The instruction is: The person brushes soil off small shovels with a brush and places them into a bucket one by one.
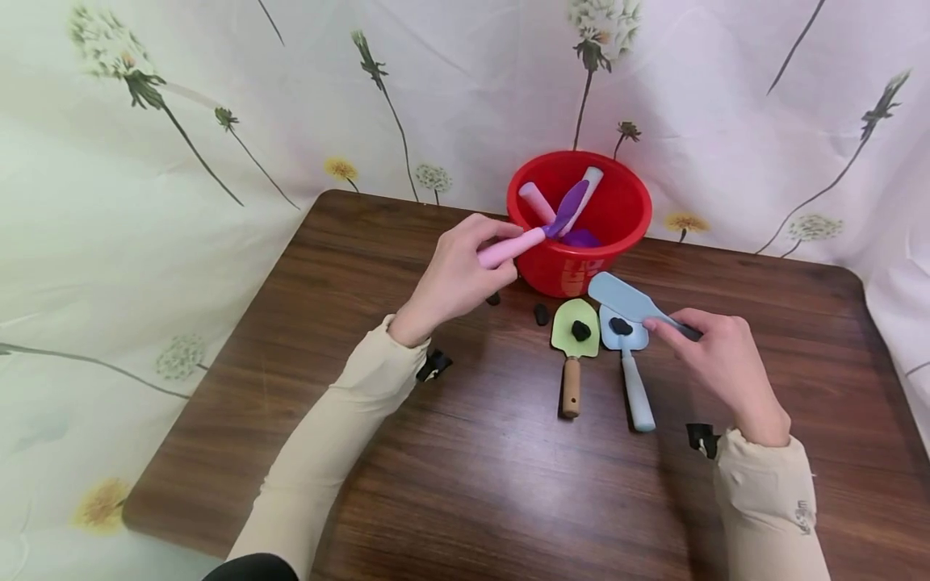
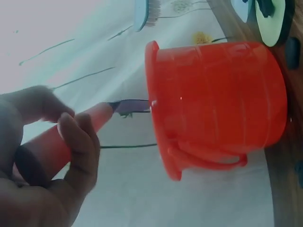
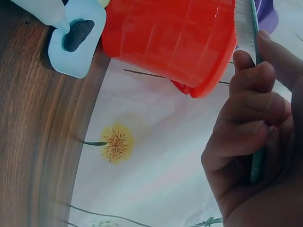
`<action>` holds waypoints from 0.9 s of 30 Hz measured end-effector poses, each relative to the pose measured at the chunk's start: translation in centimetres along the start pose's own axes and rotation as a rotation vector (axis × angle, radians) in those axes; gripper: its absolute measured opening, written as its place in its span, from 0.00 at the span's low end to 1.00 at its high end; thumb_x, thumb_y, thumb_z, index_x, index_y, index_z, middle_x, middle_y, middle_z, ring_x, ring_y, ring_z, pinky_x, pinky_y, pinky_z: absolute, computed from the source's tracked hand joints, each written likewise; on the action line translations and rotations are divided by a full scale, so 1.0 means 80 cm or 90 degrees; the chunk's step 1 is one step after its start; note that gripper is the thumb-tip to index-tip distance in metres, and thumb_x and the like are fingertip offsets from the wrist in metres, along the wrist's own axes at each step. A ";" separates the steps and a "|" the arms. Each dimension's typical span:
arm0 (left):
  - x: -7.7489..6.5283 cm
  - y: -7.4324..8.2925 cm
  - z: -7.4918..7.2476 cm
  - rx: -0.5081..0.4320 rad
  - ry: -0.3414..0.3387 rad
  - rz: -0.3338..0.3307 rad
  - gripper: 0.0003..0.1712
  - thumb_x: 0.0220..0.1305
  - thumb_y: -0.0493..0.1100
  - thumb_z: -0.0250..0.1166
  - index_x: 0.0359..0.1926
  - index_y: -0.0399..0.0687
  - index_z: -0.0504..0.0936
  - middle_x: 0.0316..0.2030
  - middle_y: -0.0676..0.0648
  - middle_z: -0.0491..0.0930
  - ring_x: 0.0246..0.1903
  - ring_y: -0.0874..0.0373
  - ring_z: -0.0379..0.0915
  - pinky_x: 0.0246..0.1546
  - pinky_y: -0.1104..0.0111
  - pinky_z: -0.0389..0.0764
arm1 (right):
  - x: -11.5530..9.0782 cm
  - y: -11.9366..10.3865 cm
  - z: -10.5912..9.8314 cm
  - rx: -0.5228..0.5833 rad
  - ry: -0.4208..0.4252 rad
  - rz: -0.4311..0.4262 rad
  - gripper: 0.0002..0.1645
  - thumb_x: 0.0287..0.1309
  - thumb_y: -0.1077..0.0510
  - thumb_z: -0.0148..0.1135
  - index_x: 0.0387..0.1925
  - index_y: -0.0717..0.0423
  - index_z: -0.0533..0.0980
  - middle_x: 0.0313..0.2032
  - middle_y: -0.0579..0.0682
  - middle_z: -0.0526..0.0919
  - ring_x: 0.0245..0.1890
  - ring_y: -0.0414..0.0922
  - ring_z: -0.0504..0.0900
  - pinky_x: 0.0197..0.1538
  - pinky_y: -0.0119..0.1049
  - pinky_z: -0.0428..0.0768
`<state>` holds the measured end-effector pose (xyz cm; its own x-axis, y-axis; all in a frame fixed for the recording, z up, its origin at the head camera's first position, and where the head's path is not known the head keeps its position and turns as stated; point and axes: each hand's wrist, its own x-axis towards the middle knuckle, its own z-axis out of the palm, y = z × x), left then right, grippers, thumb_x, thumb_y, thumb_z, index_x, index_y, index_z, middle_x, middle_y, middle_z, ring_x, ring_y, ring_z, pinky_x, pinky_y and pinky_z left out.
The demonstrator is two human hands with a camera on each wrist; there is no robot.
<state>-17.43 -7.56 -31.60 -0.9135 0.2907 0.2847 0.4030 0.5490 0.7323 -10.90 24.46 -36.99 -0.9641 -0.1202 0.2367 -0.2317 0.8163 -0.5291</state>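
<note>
My left hand (image 1: 461, 270) grips the pink handle of a small purple trowel (image 1: 570, 206), whose blade is over the mouth of the red bucket (image 1: 552, 270). Inside the bucket lean a pink handle (image 1: 536, 202) and a whitish handle (image 1: 592, 179), with a purple piece lower down. In my right hand (image 1: 722, 359) is a light-blue brush (image 1: 623, 297), held by its handle; its bristles show in the right wrist view. Beneath the brush lies a light-blue shovel (image 1: 636, 391) bearing a black lump (image 1: 621, 326). Beside it rests a green shovel (image 1: 571, 386) with another black lump (image 1: 580, 331).
Two small black pieces, one dark stone (image 1: 541, 314) and another (image 1: 493, 298), lie on the brown wooden table (image 1: 465, 484) near the bucket. A white flower-print cloth (image 1: 465, 97) hangs behind the table's back edge.
</note>
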 end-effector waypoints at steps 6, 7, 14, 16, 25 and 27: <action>0.018 -0.008 0.006 -0.079 0.004 -0.025 0.16 0.59 0.40 0.62 0.49 0.50 0.81 0.46 0.50 0.83 0.40 0.61 0.76 0.41 0.68 0.80 | 0.002 0.001 0.002 0.003 -0.001 -0.005 0.15 0.57 0.48 0.68 0.30 0.57 0.83 0.15 0.47 0.76 0.15 0.37 0.66 0.21 0.28 0.64; 0.020 -0.009 0.007 -0.098 0.001 -0.030 0.16 0.59 0.40 0.62 0.50 0.50 0.81 0.46 0.50 0.83 0.39 0.60 0.76 0.40 0.69 0.80 | 0.002 0.001 0.002 0.003 -0.001 -0.005 0.15 0.57 0.48 0.68 0.30 0.57 0.83 0.15 0.47 0.76 0.15 0.37 0.66 0.21 0.28 0.64; 0.030 -0.014 0.017 -0.225 -0.016 -0.032 0.15 0.64 0.36 0.62 0.51 0.41 0.74 0.46 0.41 0.80 0.36 0.55 0.81 0.42 0.67 0.84 | 0.003 0.001 0.004 0.007 -0.016 0.005 0.16 0.57 0.46 0.67 0.30 0.55 0.83 0.13 0.46 0.74 0.15 0.37 0.66 0.21 0.29 0.64; 0.032 -0.015 0.021 -0.232 -0.023 -0.023 0.15 0.64 0.35 0.61 0.51 0.40 0.74 0.47 0.40 0.80 0.37 0.54 0.82 0.43 0.67 0.84 | 0.003 0.000 0.004 0.009 -0.022 0.007 0.16 0.58 0.45 0.67 0.31 0.55 0.83 0.13 0.45 0.73 0.15 0.37 0.65 0.21 0.29 0.64; 0.036 -0.017 0.029 -0.287 -0.073 -0.037 0.27 0.65 0.33 0.59 0.63 0.41 0.63 0.58 0.42 0.72 0.42 0.49 0.81 0.46 0.65 0.84 | 0.005 0.000 0.000 0.006 -0.021 0.003 0.17 0.58 0.45 0.66 0.32 0.56 0.83 0.14 0.46 0.76 0.16 0.38 0.67 0.21 0.29 0.66; 0.036 -0.019 0.029 -0.303 -0.060 -0.069 0.29 0.66 0.32 0.58 0.65 0.41 0.60 0.59 0.42 0.70 0.42 0.47 0.81 0.45 0.65 0.84 | 0.005 0.000 -0.001 0.005 -0.023 0.006 0.17 0.58 0.45 0.66 0.32 0.57 0.83 0.15 0.46 0.76 0.16 0.38 0.67 0.21 0.29 0.66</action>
<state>-20.53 -5.73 -33.37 -0.9309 0.3329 0.1502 0.2151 0.1673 0.9622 -11.28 24.45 -36.77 -0.9702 -0.1333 0.2022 -0.2237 0.8132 -0.5373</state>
